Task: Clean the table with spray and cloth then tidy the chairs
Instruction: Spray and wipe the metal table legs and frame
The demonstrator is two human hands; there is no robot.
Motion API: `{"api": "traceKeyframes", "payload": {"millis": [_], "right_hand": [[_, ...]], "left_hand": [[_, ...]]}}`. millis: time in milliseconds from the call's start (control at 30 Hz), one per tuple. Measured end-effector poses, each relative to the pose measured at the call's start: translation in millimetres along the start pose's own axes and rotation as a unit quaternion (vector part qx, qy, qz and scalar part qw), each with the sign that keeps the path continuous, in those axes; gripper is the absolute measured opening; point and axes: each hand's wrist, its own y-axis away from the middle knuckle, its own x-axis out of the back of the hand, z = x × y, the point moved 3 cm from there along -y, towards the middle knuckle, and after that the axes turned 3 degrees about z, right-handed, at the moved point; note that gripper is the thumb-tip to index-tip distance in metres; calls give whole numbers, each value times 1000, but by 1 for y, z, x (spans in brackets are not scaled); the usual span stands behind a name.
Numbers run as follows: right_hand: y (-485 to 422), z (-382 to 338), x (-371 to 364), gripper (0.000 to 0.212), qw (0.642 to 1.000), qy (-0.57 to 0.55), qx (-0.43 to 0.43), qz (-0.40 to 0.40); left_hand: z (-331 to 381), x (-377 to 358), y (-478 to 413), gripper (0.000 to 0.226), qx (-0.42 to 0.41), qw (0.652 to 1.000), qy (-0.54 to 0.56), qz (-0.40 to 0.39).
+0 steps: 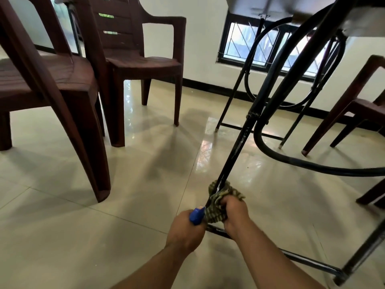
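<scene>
I am low down, looking under the table [366, 21], whose black metal leg [239, 142] slants down to the floor. My right hand [234, 215] grips a green striped cloth [220, 197] wrapped around the bottom of that leg. My left hand [185, 228] is closed around a spray bottle; only its blue head [196, 215] shows, touching the cloth. Two brown plastic chairs stand at left: a near one [52, 84] and a farther one [143, 59].
Curved black frame tubes [270, 147] and a floor crossbar [308, 261] run under the table to the right. Another brown chair [354, 109] stands at right. A barred window [250, 44] is in the far wall. The floor is glossy beige tile.
</scene>
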Motion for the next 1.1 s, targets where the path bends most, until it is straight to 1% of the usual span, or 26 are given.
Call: {"api": "traceKeyframes", "payload": {"millis": [100, 167, 267, 333, 367, 433, 533, 567, 600, 633, 667, 700, 733, 767, 833, 867, 933, 1033, 1100], "right_hand": [[20, -29, 2, 20, 993, 38, 115, 7], [35, -40, 4, 18, 986, 64, 155, 15], [56, -61, 3, 20, 975, 61, 207, 48], [75, -85, -1, 23, 951, 52, 296, 71], [86, -100, -3, 25, 927, 58, 360, 88], [107, -127, -8, 32, 862, 81, 482, 133], [142, -168, -16, 49, 769, 74, 603, 201], [157, -181, -20, 50, 722, 75, 653, 214], [167, -191, -25, 50, 663, 94, 707, 227], [172, -199, -30, 50, 601, 137, 751, 237], [172, -204, -35, 50, 544, 204, 774, 251], [166, -207, -39, 49, 493, 289, 774, 274], [155, -205, -41, 47, 457, 373, 753, 291], [142, -198, -41, 48, 442, 449, 717, 299], [117, -173, -42, 57, 448, 572, 631, 272], [110, -159, -42, 62, 453, 608, 603, 249], [106, -149, -44, 66, 446, 621, 603, 230], [121, -169, -55, 64, 439, 562, 653, 257], [123, -181, -59, 61, 439, 548, 661, 265]], "left_hand": [[29, 5, -3, 11, -48, 998, 33, 15], [50, 7, -1, 9, -81, 996, 38, 22], [78, 10, 3, 13, -111, 991, 68, 29], [94, 14, 6, 18, -120, 988, 92, 34], [101, 17, 8, 20, -123, 986, 106, 37], [113, 21, 12, 23, -124, 981, 146, 37], [129, 26, 18, 27, -149, 975, 159, 32], [132, 28, 21, 29, -154, 975, 158, 35], [136, 30, 24, 29, -154, 975, 158, 40], [138, 31, 27, 29, -150, 974, 163, 42], [139, 32, 31, 26, -145, 974, 167, 42], [141, 33, 34, 22, -144, 974, 169, 41], [142, 34, 37, 19, -145, 974, 169, 38], [142, 35, 39, 16, -147, 973, 172, 33], [142, 41, 43, 17, -153, 972, 173, 34], [141, 45, 45, 18, -157, 973, 166, 41], [139, 52, 44, 23, -161, 973, 152, 61], [132, 58, 39, 37, -156, 973, 147, 86], [127, 59, 37, 39, -150, 972, 153, 94]]}}
